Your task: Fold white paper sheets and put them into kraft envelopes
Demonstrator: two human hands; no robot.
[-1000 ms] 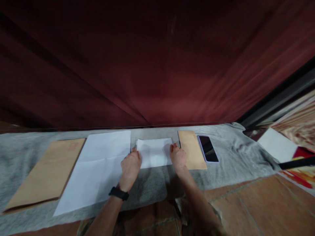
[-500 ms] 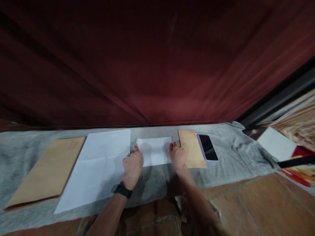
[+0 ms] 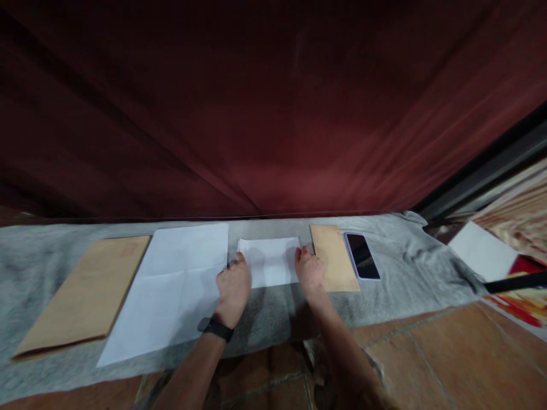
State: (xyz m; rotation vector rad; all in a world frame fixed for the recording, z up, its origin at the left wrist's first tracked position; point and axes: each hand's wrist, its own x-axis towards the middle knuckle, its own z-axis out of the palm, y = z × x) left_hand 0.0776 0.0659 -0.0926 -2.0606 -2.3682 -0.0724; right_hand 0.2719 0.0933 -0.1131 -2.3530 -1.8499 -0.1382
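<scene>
A small folded white sheet of paper (image 3: 273, 261) lies on a grey cloth (image 3: 265, 319) between my hands. My left hand (image 3: 233, 285), with a dark watch on its wrist, is closed at the left edge of the paper, thumb and fingers pinched together. At the right edge, my right hand (image 3: 310, 270) has its fingers curled onto the paper. The fingertips are partly hidden by both hands. Just right of my right hand lies a small brown envelope (image 3: 335, 259), partly behind that hand.
Left of my left hand lies a larger creased white sheet (image 3: 171, 296), with a large brown envelope (image 3: 85, 296) farther left. A phone (image 3: 362, 256) rests beside the small envelope. A dark red curtain (image 3: 273, 142) hangs behind the cloth; floor tiles (image 3: 448, 347) show in front.
My left hand has shifted slightly right and up along the folded paper's left edge. My right hand stays at the right edge.
</scene>
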